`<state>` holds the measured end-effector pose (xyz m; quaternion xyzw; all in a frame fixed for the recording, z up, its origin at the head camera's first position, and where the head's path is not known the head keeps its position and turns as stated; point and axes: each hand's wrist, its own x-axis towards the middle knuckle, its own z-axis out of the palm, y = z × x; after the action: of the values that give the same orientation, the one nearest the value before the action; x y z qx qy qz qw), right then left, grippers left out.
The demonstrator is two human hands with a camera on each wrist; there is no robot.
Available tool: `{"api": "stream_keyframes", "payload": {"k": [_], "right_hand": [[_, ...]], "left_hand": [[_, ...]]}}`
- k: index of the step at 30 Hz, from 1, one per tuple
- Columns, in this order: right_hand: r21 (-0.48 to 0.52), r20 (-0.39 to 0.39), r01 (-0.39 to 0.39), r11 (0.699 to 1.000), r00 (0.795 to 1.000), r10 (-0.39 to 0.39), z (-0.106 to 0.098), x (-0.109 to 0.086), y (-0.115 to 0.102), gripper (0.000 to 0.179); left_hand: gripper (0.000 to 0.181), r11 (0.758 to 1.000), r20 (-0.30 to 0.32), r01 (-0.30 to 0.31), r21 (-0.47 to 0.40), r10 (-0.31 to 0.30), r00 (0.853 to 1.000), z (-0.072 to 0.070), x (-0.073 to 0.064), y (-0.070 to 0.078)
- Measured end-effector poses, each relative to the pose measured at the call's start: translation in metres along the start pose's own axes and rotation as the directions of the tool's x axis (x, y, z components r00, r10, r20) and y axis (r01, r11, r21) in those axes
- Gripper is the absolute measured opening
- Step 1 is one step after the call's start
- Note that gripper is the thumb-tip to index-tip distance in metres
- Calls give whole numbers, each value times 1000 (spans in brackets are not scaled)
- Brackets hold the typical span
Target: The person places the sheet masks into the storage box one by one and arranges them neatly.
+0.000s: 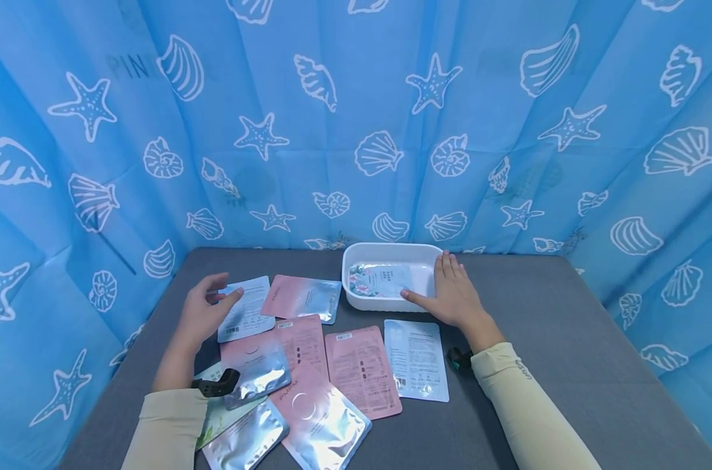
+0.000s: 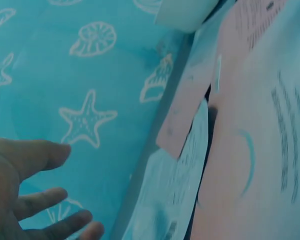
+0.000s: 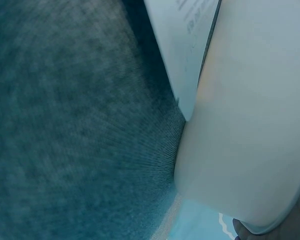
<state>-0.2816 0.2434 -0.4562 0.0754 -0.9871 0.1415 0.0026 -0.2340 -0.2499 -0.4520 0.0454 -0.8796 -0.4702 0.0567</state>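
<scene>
My left hand [image 1: 204,312] hovers with loosely bent, spread fingers beside a light blue sheet-mask packet [image 1: 247,310] at the left back. Nothing is between the fingers [image 2: 45,157] in the left wrist view. On the right corner of a white plastic tub [image 1: 391,304] rests my right hand [image 1: 458,297], its fingers straight along the rim and its thumb over the front edge. Inside the tub lies a pale blue flowered packet [image 1: 380,279]. The right wrist view shows mostly the tub's outer wall [image 3: 245,115]; the hand is largely out of sight there.
Several pink and silver mask packets [image 1: 364,372] lie spread over the grey table [image 1: 543,339], some overlapping. A light blue packet [image 1: 416,360] lies in front of the tub, and a green one [image 1: 223,418] is partly covered. Behind the table hangs a blue shell-print curtain [image 1: 332,130].
</scene>
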Motion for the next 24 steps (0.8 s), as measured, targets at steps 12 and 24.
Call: {"api": "stream_keyframes", "payload": {"k": [12,24], "right_hand": [[-4,-2,3,1000,1000,-3,-1,-1,-1,131],[-7,0,0,1000,1000,0,-2,-1,-2,131]], "left_hand": [[85,983,73,172,64,-177,982,-8,4,-17],[87,974,117,219,57,-225,967,-4,6,-22]]}}
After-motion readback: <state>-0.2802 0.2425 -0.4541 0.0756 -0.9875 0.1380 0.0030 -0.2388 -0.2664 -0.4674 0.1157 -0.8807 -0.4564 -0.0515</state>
